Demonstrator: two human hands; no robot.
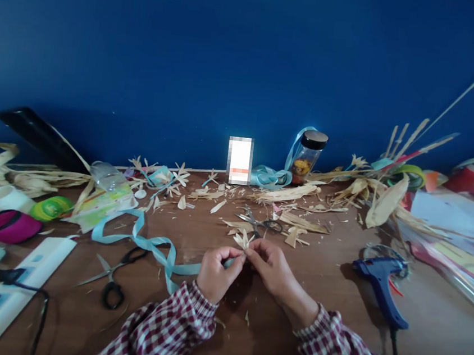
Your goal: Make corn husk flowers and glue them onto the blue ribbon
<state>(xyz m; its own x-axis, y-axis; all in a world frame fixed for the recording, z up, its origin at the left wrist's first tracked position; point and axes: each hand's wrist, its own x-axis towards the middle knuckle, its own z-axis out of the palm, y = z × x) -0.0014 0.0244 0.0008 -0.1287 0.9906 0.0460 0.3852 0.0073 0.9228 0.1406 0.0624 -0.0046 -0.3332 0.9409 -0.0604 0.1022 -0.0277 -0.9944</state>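
A small pale flower of dried husk strips (242,240) stands upright between my hands, petals fanned at the top. My left hand (219,270) pinches it at the base, thumb against fingers. Close against it, my right hand (272,267) pinches the flower's lower right side with its fingertips. A light blue ribbon (171,258) runs across the table to my left hand; whether the fingers grip it is hidden. Just beyond the flower lie small scissors (273,225) among husk scraps. Larger black-handled scissors (113,283) lie spread to the left of my left hand.
A blue glue gun (382,283) lies at right, its cord toward me. At left is a white power strip (37,266) with plugs in it. Along the back are a black-lidded jar (307,156), dried husks (290,194) and several husk flowers (181,175). A blue wall rises behind.
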